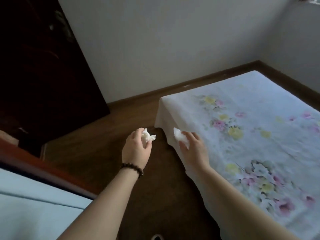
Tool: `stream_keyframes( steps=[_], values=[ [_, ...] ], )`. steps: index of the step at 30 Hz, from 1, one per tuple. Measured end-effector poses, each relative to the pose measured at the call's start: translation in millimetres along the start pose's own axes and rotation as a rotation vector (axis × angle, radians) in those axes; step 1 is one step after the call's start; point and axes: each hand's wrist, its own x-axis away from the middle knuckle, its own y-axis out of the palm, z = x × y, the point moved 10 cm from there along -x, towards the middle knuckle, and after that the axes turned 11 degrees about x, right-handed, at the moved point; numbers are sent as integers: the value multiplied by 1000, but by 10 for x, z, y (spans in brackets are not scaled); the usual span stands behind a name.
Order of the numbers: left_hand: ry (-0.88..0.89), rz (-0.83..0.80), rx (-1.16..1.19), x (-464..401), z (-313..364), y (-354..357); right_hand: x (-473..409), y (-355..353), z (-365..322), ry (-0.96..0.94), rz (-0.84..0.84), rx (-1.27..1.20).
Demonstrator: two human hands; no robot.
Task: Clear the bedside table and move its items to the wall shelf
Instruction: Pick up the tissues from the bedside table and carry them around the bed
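My left hand (136, 149), with a dark bead bracelet on its wrist, holds a crumpled white tissue (148, 135) over the brown floor. My right hand (194, 149) grips a second white wad of tissue (180, 135) just above the near corner of the bed. Both hands are held out in front of me, about a hand's width apart. No bedside table or wall shelf shows in this view.
A bed with a white floral sheet (251, 135) fills the right side. A dark wooden wardrobe (43, 75) stands at the left. A red-brown frame edge with light blue fabric (34, 201) lies at lower left. Brown floor (103, 132) runs between them to the white wall.
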Motion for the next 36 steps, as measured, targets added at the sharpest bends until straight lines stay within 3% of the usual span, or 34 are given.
stream_keyframes(
  steps=[11,19,24,36],
  values=[
    [-92,56,-43,-1648,-819,153,-1835,771,-574,-90,-51,9],
    [-100,84,-23,-3731,-1032,885,-4024,1260,-601,-77,-116,-18],
    [-47,103,-16,-5041,-928,1303,-5295,1255,-582,-90,-62,-62],
    [11,-19,-28,-7337,-1159,2485,-7502,1652,-224,67,36,-64]
  ],
)
